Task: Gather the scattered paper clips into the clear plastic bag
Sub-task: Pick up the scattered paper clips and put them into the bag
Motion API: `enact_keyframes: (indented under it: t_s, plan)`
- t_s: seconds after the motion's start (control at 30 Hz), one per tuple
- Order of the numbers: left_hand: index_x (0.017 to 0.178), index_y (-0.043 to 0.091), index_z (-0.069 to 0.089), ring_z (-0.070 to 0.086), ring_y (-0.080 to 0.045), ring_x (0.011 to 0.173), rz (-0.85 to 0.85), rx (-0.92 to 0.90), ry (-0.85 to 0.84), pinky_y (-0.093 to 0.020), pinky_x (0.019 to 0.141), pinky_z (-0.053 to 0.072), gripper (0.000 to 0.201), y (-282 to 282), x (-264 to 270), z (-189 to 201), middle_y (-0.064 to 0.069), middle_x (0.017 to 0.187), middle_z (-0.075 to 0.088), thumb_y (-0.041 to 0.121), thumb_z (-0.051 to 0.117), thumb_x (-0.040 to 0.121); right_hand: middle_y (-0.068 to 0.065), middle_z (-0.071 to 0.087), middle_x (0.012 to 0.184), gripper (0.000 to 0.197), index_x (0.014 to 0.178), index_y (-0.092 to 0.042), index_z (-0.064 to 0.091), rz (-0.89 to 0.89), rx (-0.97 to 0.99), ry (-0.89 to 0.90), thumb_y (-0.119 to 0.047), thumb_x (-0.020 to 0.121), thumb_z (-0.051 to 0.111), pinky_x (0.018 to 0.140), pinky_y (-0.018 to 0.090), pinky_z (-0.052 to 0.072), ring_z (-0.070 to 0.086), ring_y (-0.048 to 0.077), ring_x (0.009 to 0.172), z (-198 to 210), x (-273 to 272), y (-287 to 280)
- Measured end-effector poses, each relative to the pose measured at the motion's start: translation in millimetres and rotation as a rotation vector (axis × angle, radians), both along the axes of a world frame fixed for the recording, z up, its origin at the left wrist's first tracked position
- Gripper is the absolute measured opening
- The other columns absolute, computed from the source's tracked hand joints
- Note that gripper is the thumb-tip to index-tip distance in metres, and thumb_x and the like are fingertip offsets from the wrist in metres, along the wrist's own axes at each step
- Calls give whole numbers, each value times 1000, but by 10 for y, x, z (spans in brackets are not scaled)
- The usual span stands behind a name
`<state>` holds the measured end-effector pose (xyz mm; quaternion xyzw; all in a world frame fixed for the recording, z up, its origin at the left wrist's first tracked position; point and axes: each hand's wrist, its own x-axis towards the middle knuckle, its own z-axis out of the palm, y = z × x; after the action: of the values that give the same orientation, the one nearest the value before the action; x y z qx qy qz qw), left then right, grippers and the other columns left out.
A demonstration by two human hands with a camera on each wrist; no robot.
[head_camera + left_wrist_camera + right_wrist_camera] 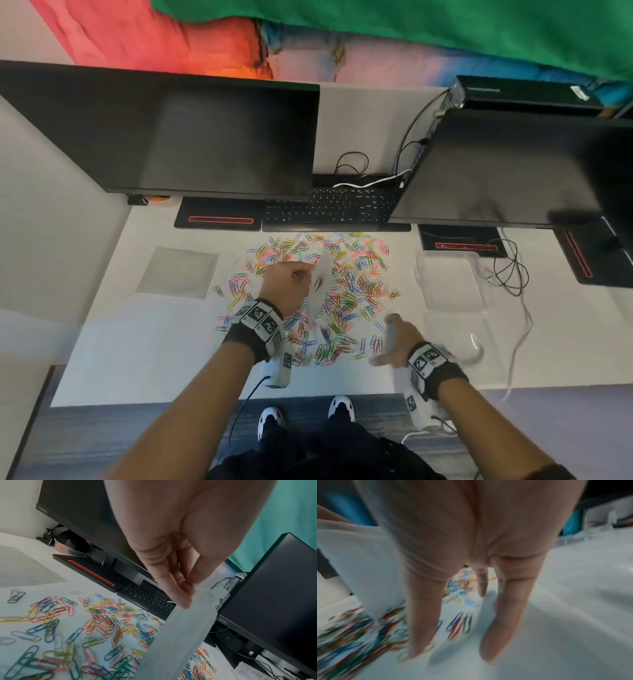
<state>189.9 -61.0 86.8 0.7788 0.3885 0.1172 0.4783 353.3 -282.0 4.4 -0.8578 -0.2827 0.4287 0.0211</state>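
The clear plastic bag [320,284] hangs above the middle of the paper clip pile, held up off the white desk [137,342] by its top edge. In the left wrist view the bag [180,635] drops away from the fingertips as a pale, translucent strip, and its lower end reaches down toward the clips. The left hand [286,284] pinches that top edge between thumb and fingers [173,592], the fingers drawn close together around the plastic. A few clips seem to sit inside the bag, but the head view is too blurred there to be sure.

The paper clips [342,284] lie scattered in a broad, many-coloured patch on the desk, directly beneath and around the bag, reaching from just before the keyboard [329,209] back toward the desk's near edge. Most of them lie to the right of and below the pinching hand.

The right hand [394,346] is at the near right fringe of the pile, apart from the bag. Its fingers [423,615] are straight and spread, pointing down at the desk among the outermost clips; they hold nothing, and motion blur hides whether the tips touch the surface.

A second flat clear bag [178,272] lies to the left of the pile. A clear plastic container [452,281] sits to the right. Two dark monitors [171,137] stand behind the keyboard.
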Motion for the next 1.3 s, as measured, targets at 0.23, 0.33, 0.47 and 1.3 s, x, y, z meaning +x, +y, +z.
enact_keyframes:
  t_s: [0.23,0.33,0.47,1.3]
  plan:
    - [108,11,75,72,-23,77,2,-9,-4,-42,79,61,23,9,-32,-36,-6,88,76,11,61,90,9,37,129,109,141,-18,34,-242,344,-11,-26,50,94,98,29,43,48,26,120,-246,-470,193]
    - [107,12,76,72,-22,78,1,-5,9,-42,81,61,23,6,-39,-54,-6,89,77,11,61,90,9,33,132,106,143,-20,33,-242,412,-64,-26,55,92,101,32,45,48,26,120,-288,-537,378]
    - [108,12,76,71,-22,79,-7,2,33,-42,81,61,24,7,-50,-69,-5,89,76,12,61,90,10,24,142,93,147,-26,32,-149,418,-166,-38,70,82,108,37,40,40,28,128,-352,-568,513]
    - [109,13,74,72,-17,57,-69,0,60,-23,63,60,22,-163,100,7,0,84,73,10,61,92,15,73,101,19,99,-2,71,-820,956,758,6,81,68,80,24,58,71,26,95,758,-105,601]
